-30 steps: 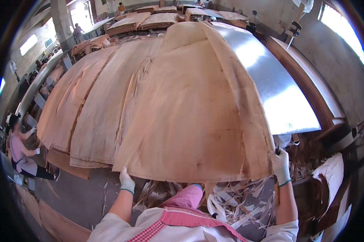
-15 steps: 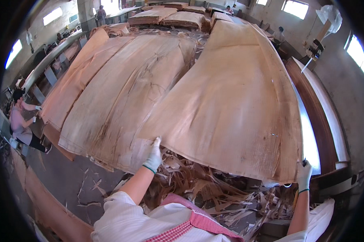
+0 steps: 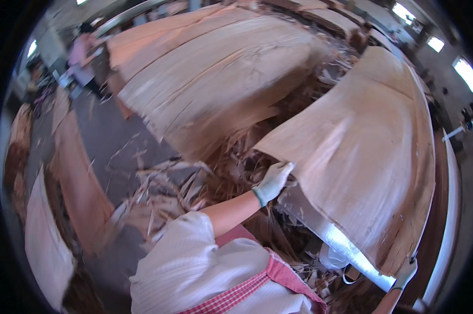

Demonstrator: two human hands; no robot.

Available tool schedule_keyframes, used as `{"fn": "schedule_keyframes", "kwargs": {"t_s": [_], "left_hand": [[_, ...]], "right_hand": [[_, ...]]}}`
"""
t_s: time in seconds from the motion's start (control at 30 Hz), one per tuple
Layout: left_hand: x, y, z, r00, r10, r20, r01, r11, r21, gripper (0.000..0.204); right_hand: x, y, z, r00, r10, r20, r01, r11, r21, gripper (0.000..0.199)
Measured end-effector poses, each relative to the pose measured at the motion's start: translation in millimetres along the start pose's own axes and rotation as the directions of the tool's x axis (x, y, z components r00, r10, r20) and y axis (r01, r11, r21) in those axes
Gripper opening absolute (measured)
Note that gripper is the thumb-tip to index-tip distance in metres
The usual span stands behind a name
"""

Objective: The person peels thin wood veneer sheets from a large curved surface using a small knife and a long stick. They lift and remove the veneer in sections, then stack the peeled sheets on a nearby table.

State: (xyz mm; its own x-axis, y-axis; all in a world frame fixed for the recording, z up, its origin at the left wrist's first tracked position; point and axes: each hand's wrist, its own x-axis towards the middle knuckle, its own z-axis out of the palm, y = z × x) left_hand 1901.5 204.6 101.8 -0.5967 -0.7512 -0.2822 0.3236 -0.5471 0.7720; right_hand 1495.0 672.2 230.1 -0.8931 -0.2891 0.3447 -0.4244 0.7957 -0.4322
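A large tan wood veneer sheet (image 3: 362,152) stretches away from me, its near edge slightly wavy. My left hand (image 3: 274,182), in a white glove with a green cuff, is closed on the sheet's near edge toward its left corner. At the near right corner my right hand (image 3: 405,273), also gloved, grips the same sheet; some of its fingers are hidden. Beneath the sheet shows a table with a shiny metal edge (image 3: 346,247). To the left lies a stack of veneer sheets (image 3: 210,78), with a gap between it and the held sheet.
Torn veneer scraps (image 3: 168,193) cover the floor between the stack and me. Loose veneer strips (image 3: 82,178) lie at the left. A co-worker in pink (image 3: 83,60) stands beyond the stack's far-left end. Long boards (image 3: 446,209) run along the right side.
The sheet's left part has moved right, off the neighbouring stack, with both my hands still on it. More of the scraps and the shiny table edge shows. My view has turned and tilted.
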Motion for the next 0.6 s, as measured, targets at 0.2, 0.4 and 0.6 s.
{"fn": "schedule_keyframes", "kwargs": {"t_s": [0.2,0.4,0.6], "left_hand": [[-49,-92,67,0.986,-0.049,-0.159,0.047,0.999,-0.018,0.028],[-57,-156,86,0.936,-0.171,-0.307,0.161,0.985,-0.056,0.035],[-43,-198,85,0.935,-0.051,-0.351,0.045,0.999,-0.025,0.025]], "right_hand": [[45,159,23,0.998,0.032,0.052,-0.042,0.977,0.208,0.020],[60,223,62,0.986,0.085,0.141,-0.105,0.985,0.139,0.025],[40,217,84,0.989,0.061,0.133,-0.097,0.956,0.277,0.029]]}}
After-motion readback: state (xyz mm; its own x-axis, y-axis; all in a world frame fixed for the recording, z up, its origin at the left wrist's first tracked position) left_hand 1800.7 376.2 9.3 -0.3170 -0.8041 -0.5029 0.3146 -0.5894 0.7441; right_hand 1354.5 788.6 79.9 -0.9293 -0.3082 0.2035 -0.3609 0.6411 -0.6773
